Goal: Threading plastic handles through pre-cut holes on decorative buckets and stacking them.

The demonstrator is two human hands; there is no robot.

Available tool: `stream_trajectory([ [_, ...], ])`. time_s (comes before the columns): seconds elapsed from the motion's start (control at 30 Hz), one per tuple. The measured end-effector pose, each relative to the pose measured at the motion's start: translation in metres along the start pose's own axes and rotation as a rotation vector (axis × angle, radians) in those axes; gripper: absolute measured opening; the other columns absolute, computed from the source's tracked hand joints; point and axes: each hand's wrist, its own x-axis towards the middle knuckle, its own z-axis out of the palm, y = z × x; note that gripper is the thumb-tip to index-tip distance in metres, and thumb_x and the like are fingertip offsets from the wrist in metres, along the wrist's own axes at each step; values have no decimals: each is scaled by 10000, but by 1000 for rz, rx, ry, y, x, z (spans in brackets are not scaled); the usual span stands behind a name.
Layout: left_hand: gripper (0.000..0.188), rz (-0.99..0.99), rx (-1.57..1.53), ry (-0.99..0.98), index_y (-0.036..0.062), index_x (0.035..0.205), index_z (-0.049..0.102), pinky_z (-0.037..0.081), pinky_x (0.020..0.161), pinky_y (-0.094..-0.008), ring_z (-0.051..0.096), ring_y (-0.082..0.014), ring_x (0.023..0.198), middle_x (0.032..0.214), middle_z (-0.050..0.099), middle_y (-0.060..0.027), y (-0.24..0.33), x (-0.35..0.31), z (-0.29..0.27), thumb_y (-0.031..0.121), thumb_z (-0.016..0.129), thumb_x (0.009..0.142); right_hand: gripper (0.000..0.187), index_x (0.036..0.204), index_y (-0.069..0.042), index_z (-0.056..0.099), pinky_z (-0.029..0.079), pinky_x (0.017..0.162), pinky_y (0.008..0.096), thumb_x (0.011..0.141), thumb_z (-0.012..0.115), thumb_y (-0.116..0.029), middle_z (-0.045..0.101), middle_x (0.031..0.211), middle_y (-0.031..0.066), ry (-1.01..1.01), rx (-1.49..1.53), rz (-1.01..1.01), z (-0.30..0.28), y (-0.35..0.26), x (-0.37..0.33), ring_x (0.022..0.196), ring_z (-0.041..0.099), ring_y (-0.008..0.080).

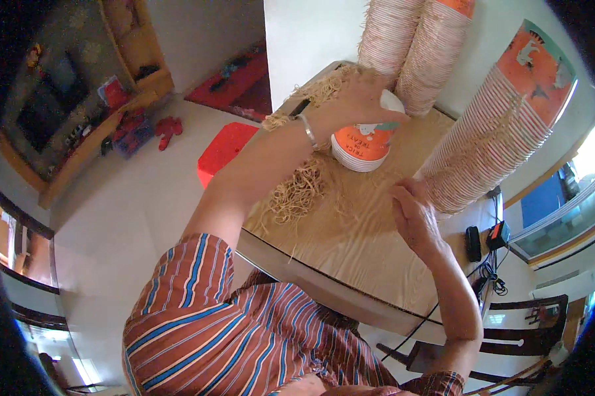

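My left hand reaches across the table, its fingers and thumb closed around the upper part of an orange, teal and white paper cup. Several white rims show at this cup's lower end, like a short nested stack. Beside it, my right hand is closed with the fingertips pinched together; whether a thin strand is between them is too small to see. Just past the right hand leans a tall stack of nested cups, tan strands clinging to its side. A tangled pile of tan strands lies below my left forearm.
Two more tall cup stacks stand against the wall at the table's back. More tan strands lie at the far left of the wooden table. A red stool stands left of it. Black cables and a dark chair are at right.
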Motion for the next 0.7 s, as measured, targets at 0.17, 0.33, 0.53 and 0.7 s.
stream_trajectory([
  [0.17,1184,13,84,-234,10,1416,308,230,1108,-502,271,-456,1329,1446,293,-233,27,5,-5,811,599,595,218,1022,1,567,469,764,385,804,562,4,563,982,166,-35,166,223,45,17,-3,881,559,326],
  [0.33,1134,115,128,-180,63,1399,379,327,1052,-504,308,-451,1312,1462,288,-194,0,14,13,757,669,552,338,1123,-12,540,463,773,362,799,602,-86,562,1031,125,8,635,568,98,50,2,904,554,266],
  [0.53,1099,-60,54,-278,97,1418,366,283,1067,-548,248,-486,1335,1489,242,-204,11,9,-4,737,666,576,460,1231,-27,502,457,858,416,785,587,-95,517,1176,169,1,-152,136,108,68,18,1025,537,333],
  [0.7,1095,37,4,-287,108,1415,372,277,1067,-560,246,-489,1335,1491,239,-203,-1,8,-12,725,682,566,500,1275,-35,484,443,921,421,785,575,-68,495,1232,177,-78,-119,204,93,40,22,1096,518,351],
])
